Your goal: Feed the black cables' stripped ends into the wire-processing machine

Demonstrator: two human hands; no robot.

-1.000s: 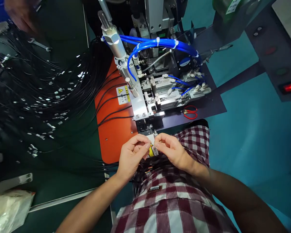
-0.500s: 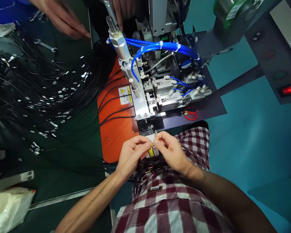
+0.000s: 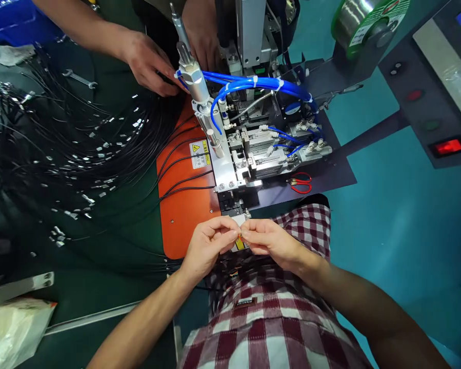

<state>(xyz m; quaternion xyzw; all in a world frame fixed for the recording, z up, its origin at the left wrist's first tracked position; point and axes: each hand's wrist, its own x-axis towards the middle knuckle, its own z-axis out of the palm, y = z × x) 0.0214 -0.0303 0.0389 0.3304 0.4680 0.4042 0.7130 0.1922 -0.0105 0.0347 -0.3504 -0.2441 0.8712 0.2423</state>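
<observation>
My left hand [image 3: 209, 246] and my right hand [image 3: 272, 242] meet fingertip to fingertip just in front of the machine. Both are closed in a pinch on thin coloured wires [image 3: 239, 236], of which only a small orange bit shows between the fingers. Behind the fingertips is a yellow and white label [image 3: 239, 245], partly covered. More stripped cable ends [image 3: 235, 272] with coloured wires lie below my hands, near my lap. The orange plate [image 3: 187, 220] of the machine is just beyond my left hand, with several black cables [image 3: 184, 189] running across it.
Ahead stands a metal machine [image 3: 224, 169] with blue air hoses [image 3: 261, 84]. Red-handled cutters [image 3: 301, 183] lie to its right. A solder spool [image 3: 363, 25] is at upper right. Black cables [image 3: 111, 138] cover the left table, beside a wrench [image 3: 80, 79]. A co-worker's hand [image 3: 151, 64] reaches in from above.
My right hand's fingers have straightened and turned toward the left fingertips. The co-worker's hand has moved right, to the top of the machine. The view has shifted slightly.
</observation>
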